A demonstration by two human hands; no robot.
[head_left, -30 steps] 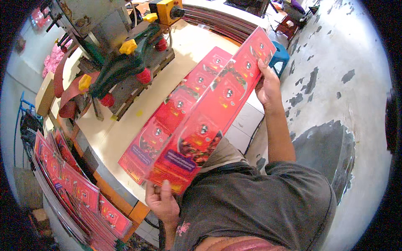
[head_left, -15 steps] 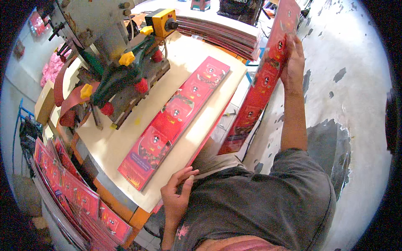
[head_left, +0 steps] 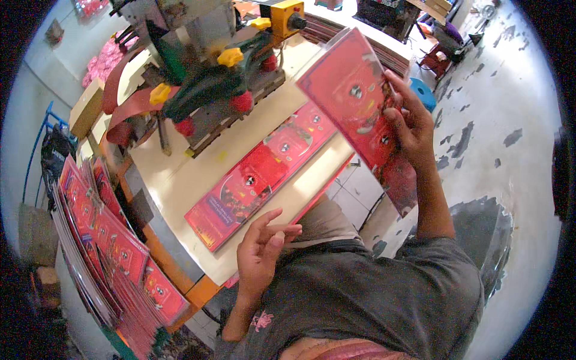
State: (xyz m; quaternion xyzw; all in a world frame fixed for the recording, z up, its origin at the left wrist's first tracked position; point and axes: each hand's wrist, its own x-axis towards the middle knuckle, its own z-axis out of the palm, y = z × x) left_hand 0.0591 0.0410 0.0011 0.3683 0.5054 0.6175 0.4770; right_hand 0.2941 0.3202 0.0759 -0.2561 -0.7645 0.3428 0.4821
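Observation:
My right hand (head_left: 414, 129) is closed on the edge of a long red printed strip (head_left: 351, 90), raised and tilted at the right side of the table. Its far end hangs over a flat pile of matching red printed strips (head_left: 255, 174), which lies slantwise on the pale tabletop (head_left: 165, 180). My left hand (head_left: 258, 258) is empty by the near edge of the table, fingers apart and partly bent. Beyond the pile stands a machine with a dark green clamp frame (head_left: 207, 96), yellow knobs and red knobs.
Bundles of red printed strips (head_left: 114, 240) stand at the lower left, beside the table's orange edge (head_left: 204, 291). More strips lie stacked (head_left: 384, 51) at the back. A yellow control box (head_left: 282, 18) with a black button sits by the machine. Worn grey floor spreads to the right.
My right hand has swung the strip leftward from beside the table, so its end now overlaps the pile. My left hand has risen slightly and its fingers have spread. The view has shifted too.

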